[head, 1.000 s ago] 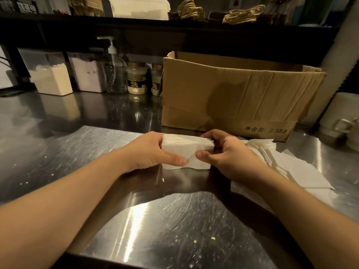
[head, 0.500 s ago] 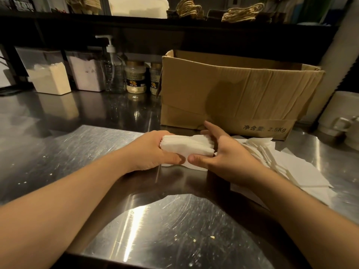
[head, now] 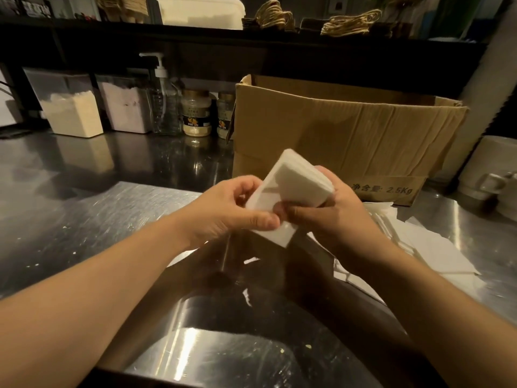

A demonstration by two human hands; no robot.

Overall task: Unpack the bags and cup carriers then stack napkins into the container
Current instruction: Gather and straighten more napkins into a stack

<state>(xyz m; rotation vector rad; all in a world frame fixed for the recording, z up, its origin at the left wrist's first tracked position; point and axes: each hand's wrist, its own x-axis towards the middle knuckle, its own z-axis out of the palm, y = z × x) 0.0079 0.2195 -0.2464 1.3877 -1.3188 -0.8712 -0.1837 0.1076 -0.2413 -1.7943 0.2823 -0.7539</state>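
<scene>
Directly in front of the cardboard box [head: 344, 141], above the steel counter [head: 84, 219], the left hand [head: 223, 211] and right hand [head: 330, 217] hold a tilted napkin stack [head: 293, 189], fingers clamped on its edges, with loose napkins [head: 430, 242] right of the box front.

Both bare forearms come in from the near corners and meet in the middle of the view, raised above the worktop. The left hand [head: 226, 208] comes from the near left; its thumb lies across the near face of the napkin stack [head: 296, 186] and its other fingers curl behind it. The right hand [head: 330, 217] comes from the near right and holds the same stack from the right side, thumb on the near face, fingers wrapped behind. The two thumbs almost touch each other.
</scene>
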